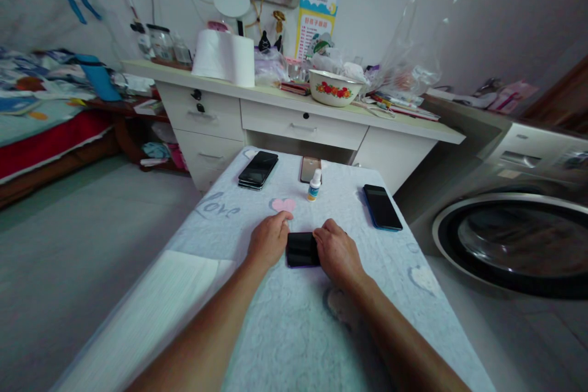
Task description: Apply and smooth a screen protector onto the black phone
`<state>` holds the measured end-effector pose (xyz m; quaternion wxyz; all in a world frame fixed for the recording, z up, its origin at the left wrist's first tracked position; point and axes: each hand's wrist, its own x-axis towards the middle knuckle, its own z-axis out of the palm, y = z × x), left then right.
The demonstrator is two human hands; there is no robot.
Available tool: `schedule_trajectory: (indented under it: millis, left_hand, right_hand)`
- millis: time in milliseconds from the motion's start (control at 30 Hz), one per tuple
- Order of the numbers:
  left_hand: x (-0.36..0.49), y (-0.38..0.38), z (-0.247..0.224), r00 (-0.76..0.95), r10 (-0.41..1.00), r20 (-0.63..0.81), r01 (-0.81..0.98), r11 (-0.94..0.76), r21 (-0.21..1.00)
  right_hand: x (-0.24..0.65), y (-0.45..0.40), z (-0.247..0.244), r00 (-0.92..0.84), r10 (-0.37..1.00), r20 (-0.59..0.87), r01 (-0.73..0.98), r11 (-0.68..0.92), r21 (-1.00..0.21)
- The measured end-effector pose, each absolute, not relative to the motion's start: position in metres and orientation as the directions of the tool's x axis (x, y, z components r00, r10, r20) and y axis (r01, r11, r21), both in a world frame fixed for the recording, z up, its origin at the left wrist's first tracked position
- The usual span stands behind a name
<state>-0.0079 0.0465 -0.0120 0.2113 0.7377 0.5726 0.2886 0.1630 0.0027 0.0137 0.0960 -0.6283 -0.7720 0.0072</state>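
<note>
A black phone [302, 250] lies sideways on the cloth-covered table [285, 331], between my two hands. My left hand [270, 237] touches its left edge with the fingers closed. At its right side, my right hand [337, 251] has its fingertips pressed together on the phone's upper edge and covers that end. A small white spray bottle [314, 185] stands upright beyond them, in front of a gold-brown phone [309, 168]. A stack of dark phones [258, 169] is at the far left of the table, and another dark phone [383, 207] lies at the right.
Behind the table is a white desk [303, 121] with a floral bowl [334, 87], a paper roll [223, 56] and plastic bags. A washing machine [519, 196] stands at the right. White paper [156, 306] lies along the table's left side. A bed [41, 128] is at the far left.
</note>
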Motion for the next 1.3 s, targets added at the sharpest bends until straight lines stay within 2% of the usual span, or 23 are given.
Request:
schedule_trajectory:
  millis: [267, 600, 1100, 1300]
  left_hand:
    - [-0.008, 0.048, -0.014, 0.181, 0.965, 0.191, 0.72, -0.262, 0.643]
    - [-0.008, 0.048, -0.016, 0.165, 0.964, 0.208, 0.687, -0.264, 0.677]
    - [-0.009, 0.05, -0.019, 0.142, 0.964, 0.227, 0.655, -0.263, 0.708]
    - [-0.01, 0.049, -0.019, 0.151, 0.963, 0.224, 0.659, -0.266, 0.704]
  right_hand:
    - [0.143, 0.006, 0.016, -0.266, 0.958, 0.111, 0.944, 0.282, -0.174]
    - [0.137, 0.009, 0.01, -0.327, 0.923, 0.203, 0.899, 0.37, -0.234]
    - [0.133, 0.007, 0.015, -0.479, 0.854, 0.204, 0.825, 0.518, -0.228]
    - [0.132, 0.007, 0.011, -0.467, 0.855, 0.225, 0.833, 0.511, -0.213]
